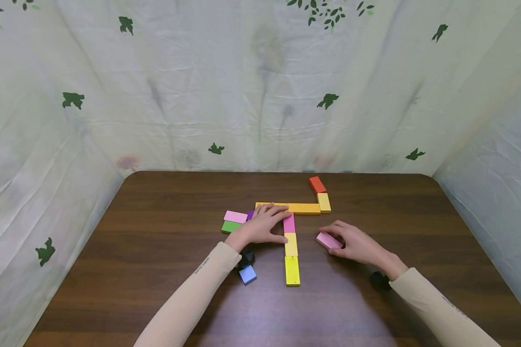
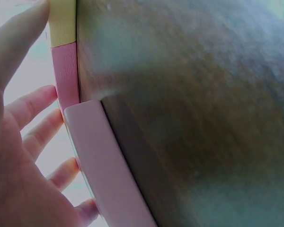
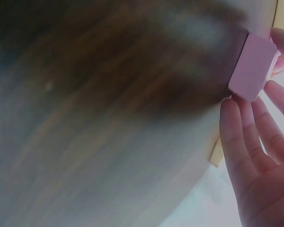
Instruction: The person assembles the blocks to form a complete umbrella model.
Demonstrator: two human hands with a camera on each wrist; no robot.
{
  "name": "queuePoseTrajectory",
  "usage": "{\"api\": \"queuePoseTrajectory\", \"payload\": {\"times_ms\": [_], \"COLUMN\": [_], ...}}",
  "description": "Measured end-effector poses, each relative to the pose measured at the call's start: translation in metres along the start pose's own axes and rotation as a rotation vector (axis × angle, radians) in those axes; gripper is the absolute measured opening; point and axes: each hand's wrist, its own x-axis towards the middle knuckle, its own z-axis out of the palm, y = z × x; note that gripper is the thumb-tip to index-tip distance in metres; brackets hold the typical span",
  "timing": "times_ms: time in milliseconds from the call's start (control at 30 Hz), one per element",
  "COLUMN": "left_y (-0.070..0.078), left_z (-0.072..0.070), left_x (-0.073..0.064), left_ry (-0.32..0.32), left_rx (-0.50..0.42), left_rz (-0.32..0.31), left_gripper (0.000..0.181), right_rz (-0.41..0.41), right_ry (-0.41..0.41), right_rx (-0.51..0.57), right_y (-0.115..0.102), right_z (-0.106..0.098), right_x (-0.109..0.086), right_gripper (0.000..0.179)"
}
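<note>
My left hand (image 1: 265, 226) lies over a row of blocks with its fingers spread. Its fingertips reach the long orange strip (image 1: 304, 208) and the pink block (image 1: 289, 223), and its thumb touches the pale yellow block (image 1: 291, 245). In the left wrist view, a pale pink block (image 2: 106, 165) lies beside the fingers, close to the camera. To the right of the row, my right hand (image 1: 353, 243) pinches a pink block (image 1: 329, 240) between thumb and fingers at the tabletop. The same pink block (image 3: 253, 67) shows in the right wrist view.
A bright yellow block (image 1: 292, 271) ends the row nearest me. Red (image 1: 317, 184) and cream (image 1: 323, 203) blocks stand at the far right end. Light pink (image 1: 235, 217), green (image 1: 231, 227) and purple (image 1: 250, 215) blocks lie left; a blue block (image 1: 248, 274) lies below the left wrist.
</note>
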Motion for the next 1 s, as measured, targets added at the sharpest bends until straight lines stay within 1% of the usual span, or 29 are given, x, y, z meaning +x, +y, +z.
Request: {"api": "queuePoseTrajectory", "payload": {"times_ms": [200,433,633,1000], "left_y": [0.000,0.000,-0.001,0.000], "left_z": [-0.001,-0.001,0.000,-0.002], "left_x": [-0.002,-0.002,-0.001,-0.002], "left_ry": [0.004,0.005,-0.006,-0.010], "left_rx": [0.000,-0.013,-0.019,-0.011], "left_rz": [-0.001,0.000,-0.007,-0.008], "left_gripper": [0.076,0.076,0.077,0.077], "right_rz": [0.000,-0.061,-0.052,-0.072], "right_ry": [0.006,0.073,0.095,0.139], "right_rx": [0.007,0.006,0.013,0.000], "right_y": [0.000,-0.001,-0.003,-0.005], "right_z": [0.001,-0.003,-0.008,-0.015], "right_x": [0.004,0.013,0.025,0.045], "right_gripper": [0.047,0.046,0.046,0.045]}}
